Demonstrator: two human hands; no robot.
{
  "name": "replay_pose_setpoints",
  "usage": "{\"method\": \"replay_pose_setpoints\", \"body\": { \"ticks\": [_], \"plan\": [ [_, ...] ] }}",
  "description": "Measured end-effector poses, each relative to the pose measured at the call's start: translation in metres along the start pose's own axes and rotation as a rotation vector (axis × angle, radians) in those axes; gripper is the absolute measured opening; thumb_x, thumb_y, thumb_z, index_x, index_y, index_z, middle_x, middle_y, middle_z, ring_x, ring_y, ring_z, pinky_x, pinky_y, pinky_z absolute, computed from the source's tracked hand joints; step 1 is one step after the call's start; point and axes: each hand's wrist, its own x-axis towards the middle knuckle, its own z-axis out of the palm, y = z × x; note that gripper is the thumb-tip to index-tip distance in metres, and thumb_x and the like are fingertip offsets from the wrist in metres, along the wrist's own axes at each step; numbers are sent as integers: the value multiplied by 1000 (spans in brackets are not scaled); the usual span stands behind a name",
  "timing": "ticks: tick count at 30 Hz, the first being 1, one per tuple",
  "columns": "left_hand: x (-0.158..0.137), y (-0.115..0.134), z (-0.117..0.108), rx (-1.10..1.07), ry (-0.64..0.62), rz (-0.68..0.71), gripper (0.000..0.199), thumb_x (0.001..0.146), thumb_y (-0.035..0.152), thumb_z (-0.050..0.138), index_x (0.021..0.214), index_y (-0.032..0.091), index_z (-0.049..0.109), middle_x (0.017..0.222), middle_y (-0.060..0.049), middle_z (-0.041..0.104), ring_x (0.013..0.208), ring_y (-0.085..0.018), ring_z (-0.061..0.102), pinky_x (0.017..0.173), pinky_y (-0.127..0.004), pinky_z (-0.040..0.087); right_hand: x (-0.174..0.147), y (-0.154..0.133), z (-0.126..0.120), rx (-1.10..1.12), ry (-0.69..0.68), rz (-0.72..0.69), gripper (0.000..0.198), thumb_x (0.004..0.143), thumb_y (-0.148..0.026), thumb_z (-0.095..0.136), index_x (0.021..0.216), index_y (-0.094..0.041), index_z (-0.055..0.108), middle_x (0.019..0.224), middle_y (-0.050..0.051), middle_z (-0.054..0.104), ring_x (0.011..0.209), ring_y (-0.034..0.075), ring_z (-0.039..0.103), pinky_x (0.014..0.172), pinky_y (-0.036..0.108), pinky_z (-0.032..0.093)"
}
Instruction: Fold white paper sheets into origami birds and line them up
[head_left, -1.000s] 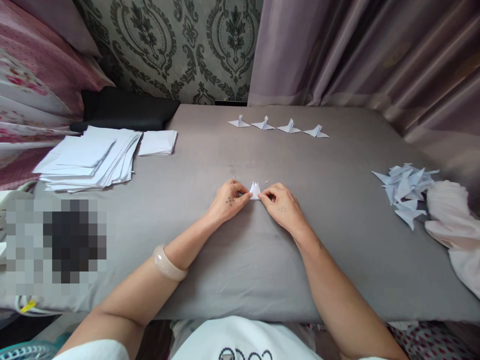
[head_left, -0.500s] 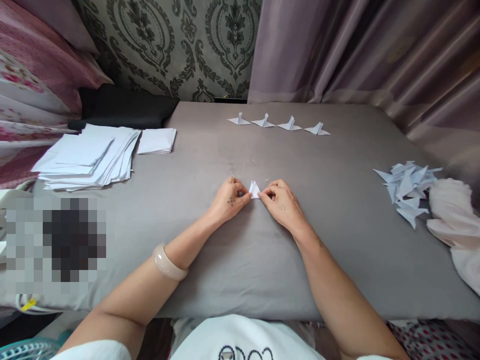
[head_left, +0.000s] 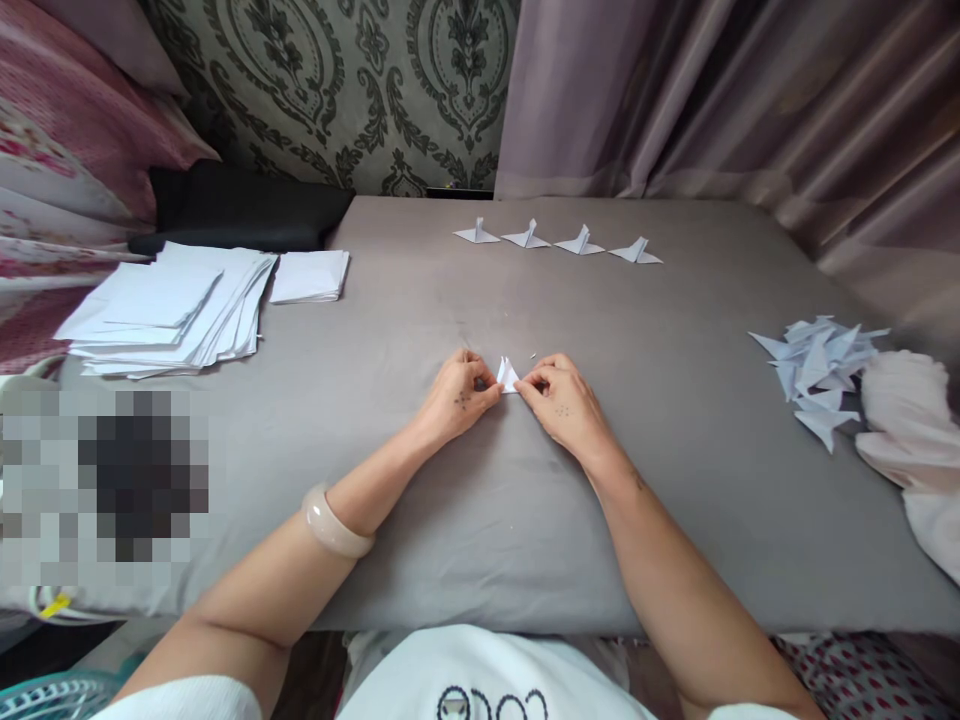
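A small folded white paper figure (head_left: 508,377) stands on the grey cloth, with two narrow points sticking up. My left hand (head_left: 460,396) pinches its left corner between thumb and fingers. On the other side, my right hand (head_left: 564,402) pinches the right corner in the same way. Parts of both lower corners are hidden under my fingertips. Farther back on the cloth is a row of several folded paper cranes (head_left: 579,241) with spread wings.
Large white paper sheets (head_left: 161,310) are stacked at the left, beside a smaller paper stack (head_left: 310,276). A heap of folded paper shapes (head_left: 821,365) lies at the right, against a pale crumpled cloth (head_left: 911,430). Black fabric (head_left: 240,205) sits at the back left.
The whole view has shifted slightly. Both hands keep their pinch on the folded paper, and its shape looks almost the same.
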Motion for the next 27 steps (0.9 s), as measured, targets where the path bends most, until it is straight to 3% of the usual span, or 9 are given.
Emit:
{"method": "replay_pose_setpoints", "body": {
  "ticks": [7, 12, 17, 21, 27],
  "plan": [
    [0, -4, 2, 15, 10, 17, 10, 79, 24, 62, 74, 15, 60, 94, -5, 54, 80, -15, 53, 74, -29, 45, -1, -2, -2, -28, -4, 3, 18, 82, -35, 58, 72, -21, 62, 100, 2, 58, 71, 13, 55, 69, 29, 42],
    [-4, -7, 7, 122, 63, 151, 5, 82, 18, 58, 87, 17, 58, 90, -4, 55, 82, -16, 52, 75, -28, 45, -1, -1, -1, -36, 42, -30, 12, 81, -33, 62, 78, -22, 62, 93, 1, 59, 70, 12, 54, 68, 27, 40],
    [-10, -5, 14, 367, 104, 317, 17, 92, 18, 44, 92, 18, 61, 101, -6, 60, 91, -19, 52, 79, -30, 45, -3, 3, 3, -26, 39, -169, 12, 87, -30, 55, 89, -26, 67, 95, 0, 63, 77, 13, 57, 67, 26, 40],
    [-17, 3, 15, 615, 37, 422, 28, 94, 13, 35, 103, 14, 61, 103, -9, 63, 93, -21, 52, 82, -31, 46, -8, 2, 7, -124, 44, -292, 22, 92, -28, 47, 100, -26, 68, 104, 3, 63, 89, 17, 59, 70, 28, 41],
    [-32, 13, 14, 812, -35, 410, 31, 90, 12, 40, 113, 12, 62, 108, -11, 65, 98, -24, 54, 81, -33, 46, -21, -3, 9, -346, 11, -397, 36, 95, -19, 35, 113, -24, 65, 121, 7, 59, 109, 22, 51, 81, 32, 44]
  ]
}}
